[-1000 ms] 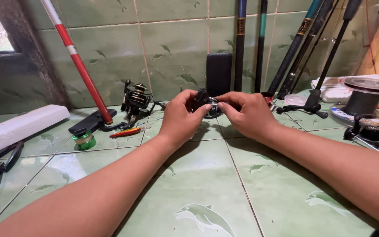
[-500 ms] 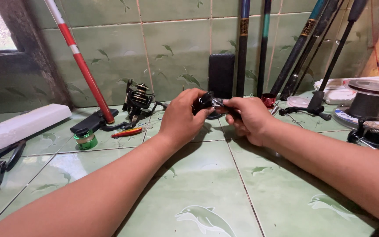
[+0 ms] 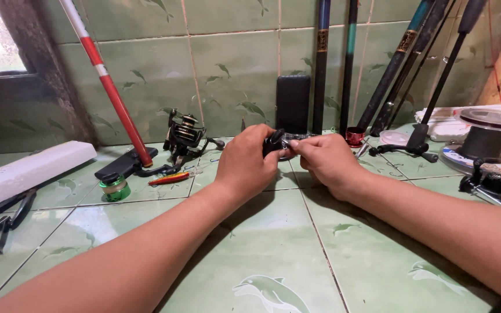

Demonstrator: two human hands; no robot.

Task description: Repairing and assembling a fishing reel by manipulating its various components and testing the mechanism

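We work over a green tiled counter with dolphin motifs, backed by a matching tiled wall. Several dark fishing rods lean against that wall at the right, and a red-and-white rod slants down at the left. A long white box lies at the far left, with pliers just in front of it.

At the right edge stands a large spool of line, and just in front of it a dark reel. A black spinning reel sits near the foot of the red-and-white rod, with a small green spool and a red lure nearby.

Our left hand is curled closed around a small black reel part, held just above the counter near the wall. Our right hand pinches the silvery end of the same part between thumb and fingertips.

Compared with a second ago, the silvery round face we saw between the hands has turned away, and the hands have drawn closer together; we judge that the part is being rotated or fitted, not set down.
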